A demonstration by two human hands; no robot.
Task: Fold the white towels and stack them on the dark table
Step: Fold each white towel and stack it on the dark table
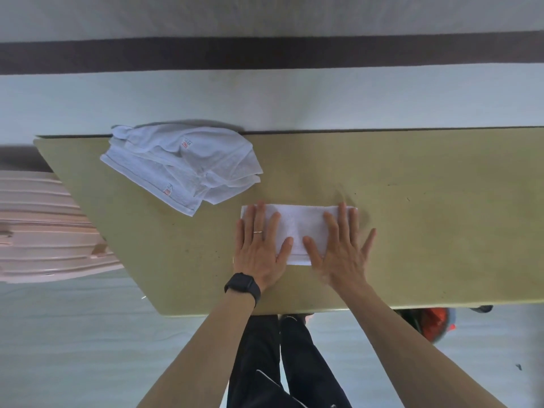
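Note:
A white towel (297, 228), folded into a small rectangle, lies flat on the olive-tan table (426, 219). Both my hands press on it with fingers spread. My left hand (260, 245), with a ring and a black wrist watch, covers the towel's left end. My right hand (341, 248) covers its right end and reaches past the towel's edge onto the table. A loose heap of unfolded white towels (182, 166) with small red labels lies at the table's far left, apart from my hands.
A pink ribbed suitcase (44, 228) stands beside the table's left end. An orange and dark object (432, 322) sits on the floor under the table's near edge at right. My dark trouser legs (282, 363) are below the table edge.

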